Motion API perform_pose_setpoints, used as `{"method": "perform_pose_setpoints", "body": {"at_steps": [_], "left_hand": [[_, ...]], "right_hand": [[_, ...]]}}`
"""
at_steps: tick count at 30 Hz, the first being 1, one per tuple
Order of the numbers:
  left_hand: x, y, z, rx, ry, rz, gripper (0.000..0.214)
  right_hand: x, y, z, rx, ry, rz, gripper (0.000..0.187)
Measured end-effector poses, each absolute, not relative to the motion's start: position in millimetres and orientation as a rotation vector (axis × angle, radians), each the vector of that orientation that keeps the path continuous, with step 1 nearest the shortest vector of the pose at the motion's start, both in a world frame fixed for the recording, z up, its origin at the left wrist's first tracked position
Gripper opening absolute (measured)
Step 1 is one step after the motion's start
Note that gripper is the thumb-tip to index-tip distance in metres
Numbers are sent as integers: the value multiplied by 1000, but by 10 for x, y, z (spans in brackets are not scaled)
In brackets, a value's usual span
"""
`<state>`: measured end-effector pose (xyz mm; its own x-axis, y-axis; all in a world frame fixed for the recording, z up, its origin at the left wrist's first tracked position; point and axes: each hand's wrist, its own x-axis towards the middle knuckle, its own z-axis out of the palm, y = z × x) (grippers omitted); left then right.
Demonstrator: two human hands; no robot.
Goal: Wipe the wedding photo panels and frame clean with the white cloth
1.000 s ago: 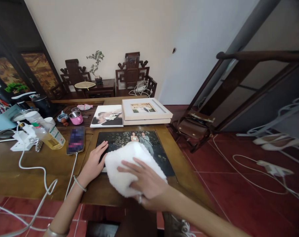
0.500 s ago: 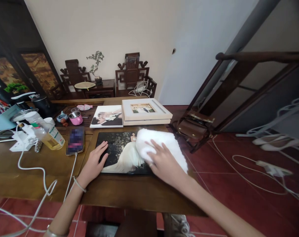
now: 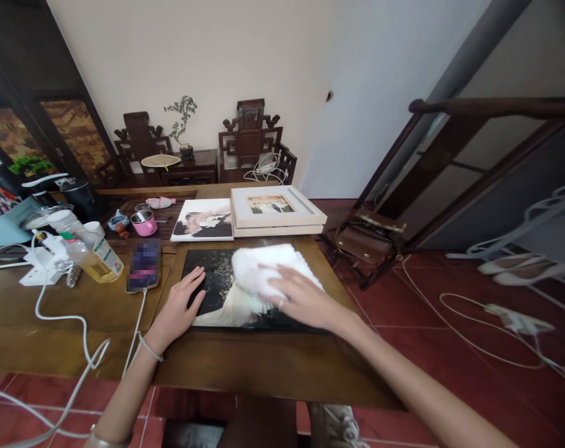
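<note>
On glossy photo print (image 3: 213, 281) | right hand (image 3: 301, 302) presses fluffy white towel (image 3: 257, 267) (fingers spread) | left hand (image 3: 177, 311) flat, open.

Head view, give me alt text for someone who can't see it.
A right hand presses a white towel on a dark photo print on a wooden table; the left hand rests on the print's left edge. A phone lies left of it.

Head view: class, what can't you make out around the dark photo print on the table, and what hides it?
All in the head view:
Dark photo print: its upper right lies under the white towel and the right hand.
Print's left edge: partly covered by the left hand.
Right hand's grip: thumb hidden, so pressing or clutching is unclear.
Phone: screen blurred.
Framed photo: too small to read.
</note>
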<state>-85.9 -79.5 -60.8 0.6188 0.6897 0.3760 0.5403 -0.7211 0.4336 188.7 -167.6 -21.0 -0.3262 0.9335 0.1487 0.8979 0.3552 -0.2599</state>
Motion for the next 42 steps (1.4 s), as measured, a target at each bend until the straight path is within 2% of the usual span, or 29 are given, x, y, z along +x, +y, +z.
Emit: {"method": "perform_pose_setpoints", "body": {"at_steps": [3, 6, 10, 13, 15, 18, 22, 29, 34, 38, 42], "left_hand": [[-863, -795, -609, 2574, 997, 773, 39], [-867, -793, -617, 2575, 996, 773, 39], [-863, -792, -628, 2569, 1002, 782, 38], [-858, -791, -635, 2569, 1006, 776, 38], [-861, -789, -636, 2564, 1011, 769, 39], [-880, -784, -628, 2550, 1009, 733, 41], [-889, -781, -606, 2535, 974, 695, 42], [-850, -793, -584, 2550, 992, 761, 39], [-851, -794, -590, 2555, 1005, 760, 38], [-845, -794, -594, 2555, 1016, 759, 39], [-858, -786, -589, 2550, 1001, 733, 40]], "right_hand": [[2162, -1384, -398, -1748, -2200, -54, 34], [2250, -1311, -488, -1815, -2139, -154, 34], [1981, -1541, -419, -1916, -2173, -132, 30], [1591, -1854, -303, -1967, -2214, 5, 30], [1346, -2047, -248, -1870, -2322, 175, 30], [1144, -2182, -235, -1480, -2548, 384, 26], [1294, -1987, -278, -1134, -2584, 334, 27], [2051, -1357, -375, -1697, -2220, -70, 36], [2055, -1322, -452, -1880, -2052, -201, 36], [1646, -1583, -375, -1816, -2167, -82, 29], [1253, -1918, -334, -1497, -2425, 183, 27]]}}
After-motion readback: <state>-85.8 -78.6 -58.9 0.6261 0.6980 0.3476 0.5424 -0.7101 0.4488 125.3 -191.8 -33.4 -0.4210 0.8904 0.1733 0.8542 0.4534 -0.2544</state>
